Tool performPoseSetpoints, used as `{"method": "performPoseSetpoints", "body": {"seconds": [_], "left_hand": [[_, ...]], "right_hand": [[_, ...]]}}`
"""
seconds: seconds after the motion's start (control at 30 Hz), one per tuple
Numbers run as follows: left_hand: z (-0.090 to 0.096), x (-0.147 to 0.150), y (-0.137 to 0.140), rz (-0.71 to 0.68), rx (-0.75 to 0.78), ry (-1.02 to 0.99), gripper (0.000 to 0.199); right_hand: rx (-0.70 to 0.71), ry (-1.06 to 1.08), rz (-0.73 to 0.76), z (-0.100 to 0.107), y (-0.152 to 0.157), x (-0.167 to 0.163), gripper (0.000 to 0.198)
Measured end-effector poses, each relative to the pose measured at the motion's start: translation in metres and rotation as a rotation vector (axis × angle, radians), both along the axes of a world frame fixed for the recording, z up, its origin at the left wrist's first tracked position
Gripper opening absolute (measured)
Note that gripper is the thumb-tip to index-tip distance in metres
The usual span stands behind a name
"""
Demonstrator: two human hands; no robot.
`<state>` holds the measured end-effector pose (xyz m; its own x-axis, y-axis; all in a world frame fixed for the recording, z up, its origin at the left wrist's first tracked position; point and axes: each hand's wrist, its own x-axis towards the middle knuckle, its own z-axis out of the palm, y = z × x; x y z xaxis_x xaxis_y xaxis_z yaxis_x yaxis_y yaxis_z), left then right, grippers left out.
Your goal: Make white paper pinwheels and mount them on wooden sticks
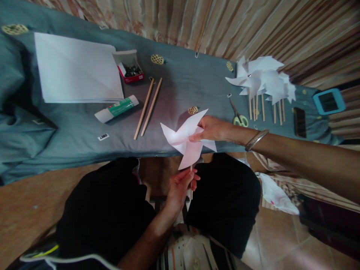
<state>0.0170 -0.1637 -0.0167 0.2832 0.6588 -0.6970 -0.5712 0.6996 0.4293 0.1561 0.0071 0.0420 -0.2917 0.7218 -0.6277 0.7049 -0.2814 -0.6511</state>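
Observation:
A white paper pinwheel (192, 152) on a thin wooden stick is held over the near edge of the table, above my lap. My left hand (181, 182) is closed around the stick below the blades. Coming in from the right, my right hand (206, 128) grips the pinwheel near its centre, thumb on the front of the paper and fingers partly hidden behind a blade. Its centre fastening is covered by my thumb. Two loose wooden sticks (148, 108) lie on the cloth to the left, with a green and white glue stick (120, 108) beside them.
A stack of white paper (78, 71) and a red box of metal pins (131, 71) lie at the left of the cloth-covered table (191, 78). Several finished pinwheels (261, 77) rest at the right, near green-handled scissors (240, 120), a phone (300, 122) and a blue-framed device (329, 101).

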Motion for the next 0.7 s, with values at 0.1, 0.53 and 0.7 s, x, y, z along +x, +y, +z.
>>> {"method": "performPoseSetpoints", "body": {"seconds": [0.1,0.53,0.7], "left_hand": [[0.000,0.001,-0.001,-0.010,0.005,0.011,0.030],[0.003,-0.004,0.000,0.041,-0.028,-0.029,0.031],[0.004,-0.004,0.001,0.045,-0.043,-0.033,0.032]], "right_hand": [[0.015,-0.022,0.067,-0.001,0.001,0.003,0.023],[-0.039,0.047,0.061,-0.002,0.001,0.012,0.020],[-0.030,0.057,0.068,-0.004,0.003,0.013,0.020]]}}
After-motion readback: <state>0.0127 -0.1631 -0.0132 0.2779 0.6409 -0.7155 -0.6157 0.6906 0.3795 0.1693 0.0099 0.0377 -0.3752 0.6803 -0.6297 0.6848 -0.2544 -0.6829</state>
